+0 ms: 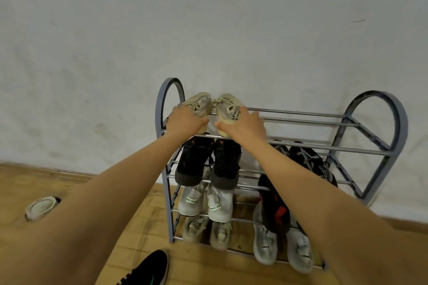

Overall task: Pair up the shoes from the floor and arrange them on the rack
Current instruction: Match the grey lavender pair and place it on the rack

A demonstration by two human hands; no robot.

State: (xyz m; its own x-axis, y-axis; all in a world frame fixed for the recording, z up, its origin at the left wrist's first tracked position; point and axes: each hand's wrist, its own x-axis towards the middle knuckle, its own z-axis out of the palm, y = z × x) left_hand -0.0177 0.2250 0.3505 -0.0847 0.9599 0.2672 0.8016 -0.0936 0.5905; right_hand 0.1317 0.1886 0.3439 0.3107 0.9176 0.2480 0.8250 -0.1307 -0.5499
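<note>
A pair of beige sneakers sits at the left end of the top shelf of a grey metal shoe rack (pixel 301 120), toes toward the wall. My left hand (pixel 185 119) grips the heel of the left beige sneaker (pixel 200 103). My right hand (pixel 245 126) grips the heel of the right beige sneaker (pixel 228 109). On the shelf below stands a pair of black sneakers (pixel 208 164). A single pale sneaker (pixel 41 207) lies on the wooden floor at the far left.
Lower shelves hold a white pair (pixel 206 201), a grey pair (pixel 208 231), black-and-red shoes (pixel 275 206), patterned black shoes (pixel 310 159) and light grey shoes (pixel 298 252). A black shoe (pixel 148 268) shows at the bottom edge. The rack stands against a white wall.
</note>
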